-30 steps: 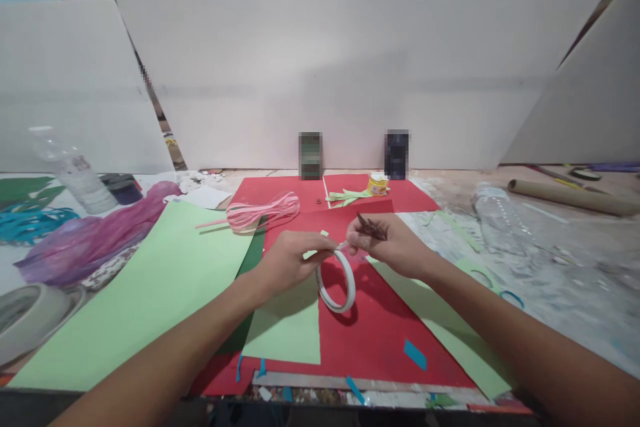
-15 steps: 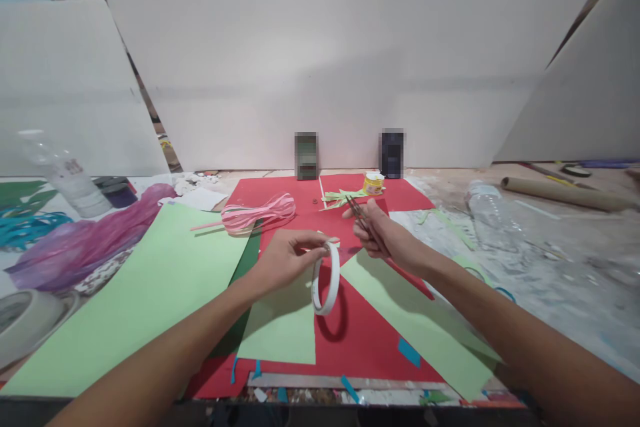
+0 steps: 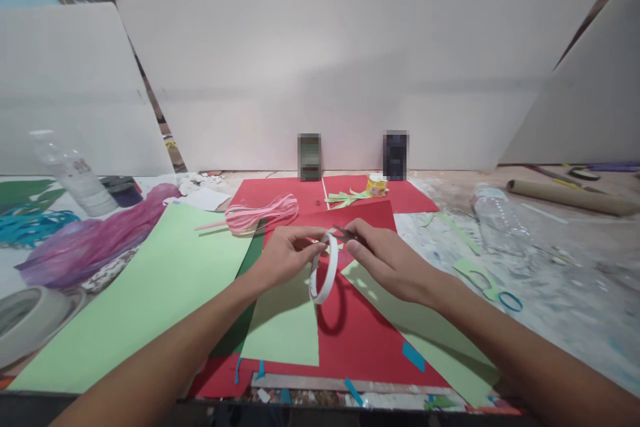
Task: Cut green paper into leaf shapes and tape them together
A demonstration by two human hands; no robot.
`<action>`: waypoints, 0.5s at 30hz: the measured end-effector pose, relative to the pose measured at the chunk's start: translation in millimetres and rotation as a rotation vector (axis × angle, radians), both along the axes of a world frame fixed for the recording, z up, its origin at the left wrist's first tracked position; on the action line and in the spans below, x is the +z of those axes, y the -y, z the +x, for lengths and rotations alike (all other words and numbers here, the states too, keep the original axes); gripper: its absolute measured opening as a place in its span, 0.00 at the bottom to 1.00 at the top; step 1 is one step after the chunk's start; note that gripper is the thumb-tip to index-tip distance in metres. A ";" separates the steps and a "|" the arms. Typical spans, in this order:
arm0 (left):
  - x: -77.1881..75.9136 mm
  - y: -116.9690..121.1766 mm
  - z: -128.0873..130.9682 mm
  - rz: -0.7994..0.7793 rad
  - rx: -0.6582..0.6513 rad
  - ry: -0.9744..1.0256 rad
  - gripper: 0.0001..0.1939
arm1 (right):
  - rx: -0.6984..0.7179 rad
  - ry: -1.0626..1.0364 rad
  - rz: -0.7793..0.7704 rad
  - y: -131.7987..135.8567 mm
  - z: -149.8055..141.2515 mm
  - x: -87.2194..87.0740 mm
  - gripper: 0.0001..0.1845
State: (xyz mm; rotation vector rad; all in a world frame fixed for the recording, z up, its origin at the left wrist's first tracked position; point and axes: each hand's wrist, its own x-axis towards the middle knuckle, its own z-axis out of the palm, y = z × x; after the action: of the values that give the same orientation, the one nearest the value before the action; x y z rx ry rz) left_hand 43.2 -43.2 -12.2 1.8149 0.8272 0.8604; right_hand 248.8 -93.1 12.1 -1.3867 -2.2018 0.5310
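Observation:
My left hand (image 3: 286, 257) pinches the top of a narrow white ring (image 3: 327, 279), which looks like a thin roll of tape and hangs upright above the red sheet (image 3: 365, 320). In my right hand (image 3: 387, 257) is a pair of dark, slim scissors (image 3: 345, 233). Their tips point left, right at the ring's upper edge by my left fingers; whether they touch it I cannot tell. Most of the scissors' handle is hidden by the right hand. Small pale green scraps (image 3: 334, 248) show behind the ring. Light green paper (image 3: 285, 330) lies below the left hand.
Pink ribbon strands (image 3: 260, 215), a small yellow tub (image 3: 376, 185) and green strips (image 3: 347, 199) lie beyond my hands. Clear bottles stand left (image 3: 75, 177) and lie right (image 3: 500, 217). A cardboard tube (image 3: 570, 198) is far right, a big tape roll (image 3: 30, 320) at left.
My right hand has turned and moved left and slightly down, bringing the scissors' tips to the top of the white ring. The left hand keeps its pinch on the ring.

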 end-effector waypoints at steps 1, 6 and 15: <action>-0.2 0.0 0.0 0.012 -0.001 -0.004 0.15 | 0.002 0.008 -0.001 -0.1 -0.1 0.5 0.16; -1.2 -1.0 -0.3 0.096 -0.019 -0.023 0.12 | 0.023 0.034 -0.026 -0.3 0.4 0.4 0.17; 1.5 -0.6 -0.5 0.197 0.012 -0.047 0.08 | 0.040 0.038 -0.027 0.0 0.3 -0.4 0.16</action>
State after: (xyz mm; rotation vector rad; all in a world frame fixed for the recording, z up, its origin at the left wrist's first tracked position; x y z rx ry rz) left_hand 42.7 -42.6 -10.7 2.0095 0.8069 0.9375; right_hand 249.1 -93.1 11.7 -1.3799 -2.2641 0.5551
